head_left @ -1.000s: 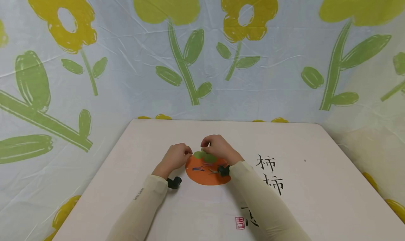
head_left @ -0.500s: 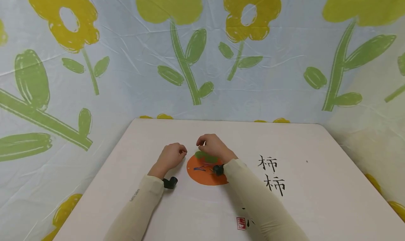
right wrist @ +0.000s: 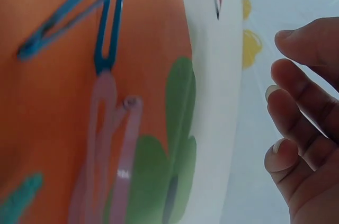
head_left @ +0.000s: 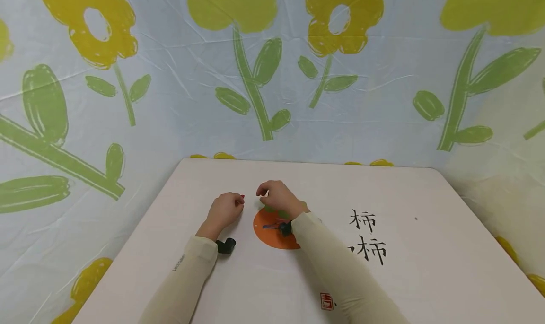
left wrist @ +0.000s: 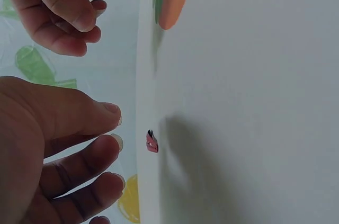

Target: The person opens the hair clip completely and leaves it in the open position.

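Note:
My left hand (head_left: 224, 209) hovers over the table left of an orange persimmon shape (head_left: 270, 236). A small red hair clip (left wrist: 152, 142) lies just beyond its fingertips, with a gap in the left wrist view. That thumb and its fingers hold nothing. Over the shape's green leaves is my right hand (head_left: 277, 197), its fingers loosely bent and nothing between them. On the orange, the right wrist view shows blue snap hair clips (right wrist: 108, 28), pink ones (right wrist: 103, 123) and part of a teal one (right wrist: 24, 197). My right forearm hides part of the orange shape in the head view.
Black Chinese characters (head_left: 369, 249) and a red seal mark (head_left: 326, 301) are on the pale table (head_left: 426, 276) at right. A hanging cloth (head_left: 179, 101) printed with yellow flowers encloses the back and sides.
Both hands have moved left, the right one off the leaves toward the left one. The red hair clip now shows beside the left fingertips. The view has shifted slightly.

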`<state>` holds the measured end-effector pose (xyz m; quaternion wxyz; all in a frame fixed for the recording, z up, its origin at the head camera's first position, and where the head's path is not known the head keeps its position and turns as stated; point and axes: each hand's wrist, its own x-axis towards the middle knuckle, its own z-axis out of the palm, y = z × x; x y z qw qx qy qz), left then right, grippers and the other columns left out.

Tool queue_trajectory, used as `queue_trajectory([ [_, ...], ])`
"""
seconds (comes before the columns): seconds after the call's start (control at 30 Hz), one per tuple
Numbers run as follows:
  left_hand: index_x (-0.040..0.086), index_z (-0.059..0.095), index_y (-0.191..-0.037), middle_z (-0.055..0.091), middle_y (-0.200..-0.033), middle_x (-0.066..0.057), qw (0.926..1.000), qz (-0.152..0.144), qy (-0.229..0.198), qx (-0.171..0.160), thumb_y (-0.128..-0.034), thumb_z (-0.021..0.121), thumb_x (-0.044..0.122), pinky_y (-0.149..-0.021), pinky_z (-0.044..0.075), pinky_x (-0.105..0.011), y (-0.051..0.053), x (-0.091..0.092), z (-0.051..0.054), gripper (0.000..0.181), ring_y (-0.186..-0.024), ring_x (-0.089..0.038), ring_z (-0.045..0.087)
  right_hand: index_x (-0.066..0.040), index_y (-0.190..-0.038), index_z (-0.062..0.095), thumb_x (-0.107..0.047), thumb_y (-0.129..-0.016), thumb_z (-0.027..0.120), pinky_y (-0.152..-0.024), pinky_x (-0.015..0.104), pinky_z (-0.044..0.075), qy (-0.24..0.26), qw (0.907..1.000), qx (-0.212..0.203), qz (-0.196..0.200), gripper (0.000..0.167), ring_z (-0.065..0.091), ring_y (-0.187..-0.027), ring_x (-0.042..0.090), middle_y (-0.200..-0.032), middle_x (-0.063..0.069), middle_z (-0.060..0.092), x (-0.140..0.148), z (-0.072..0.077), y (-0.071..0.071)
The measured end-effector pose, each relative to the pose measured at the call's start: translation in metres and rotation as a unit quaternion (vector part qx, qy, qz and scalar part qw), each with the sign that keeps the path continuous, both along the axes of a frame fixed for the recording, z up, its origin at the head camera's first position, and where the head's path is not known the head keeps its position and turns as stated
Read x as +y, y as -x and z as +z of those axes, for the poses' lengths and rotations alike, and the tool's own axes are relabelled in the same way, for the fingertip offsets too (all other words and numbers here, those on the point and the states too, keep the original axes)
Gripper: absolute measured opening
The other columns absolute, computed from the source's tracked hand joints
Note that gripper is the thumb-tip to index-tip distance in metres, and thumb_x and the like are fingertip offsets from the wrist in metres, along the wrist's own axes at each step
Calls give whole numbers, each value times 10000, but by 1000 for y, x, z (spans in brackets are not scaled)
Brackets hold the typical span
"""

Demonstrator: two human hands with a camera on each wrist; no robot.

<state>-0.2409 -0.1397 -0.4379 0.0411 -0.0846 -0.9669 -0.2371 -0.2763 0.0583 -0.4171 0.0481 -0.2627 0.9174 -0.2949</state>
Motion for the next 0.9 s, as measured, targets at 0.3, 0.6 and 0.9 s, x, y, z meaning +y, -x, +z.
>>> queue_trajectory([
  [0.3,98,724,-967,677,-854,-43,9990,292,37,-337,-862,624,137,-703,501,-370,3,-11,-1,150,-744,-194,584,-103,-1094,713,-98,-897,602,-798,305,502,-99,9999,-112,-24,227,571,-868,167,-1062,38,662,-16,-5,6],
  [0.6,89,727,-923,701,-883,-45,9979,522,-85,-380,-839,617,119,-728,506,-388,7,-15,-6,142,-763,-212,604,-120,-1102,705,-107,-905,587,-878,333,497,-239,9994,-239,-46,230,571,-960,190,-1099,38,661,-30,-9,12],
  [0.9,71,727,-914,707,-901,-67,9965,664,-257,-448,-831,592,105,-746,516,-394,13,-12,-13,162,-771,-228,612,-119,-1088,712,-73,-875,567,-946,370,471,-381,9982,-442,-123,262,578,-1012,214,-1106,49,672,-45,-12,14],
])
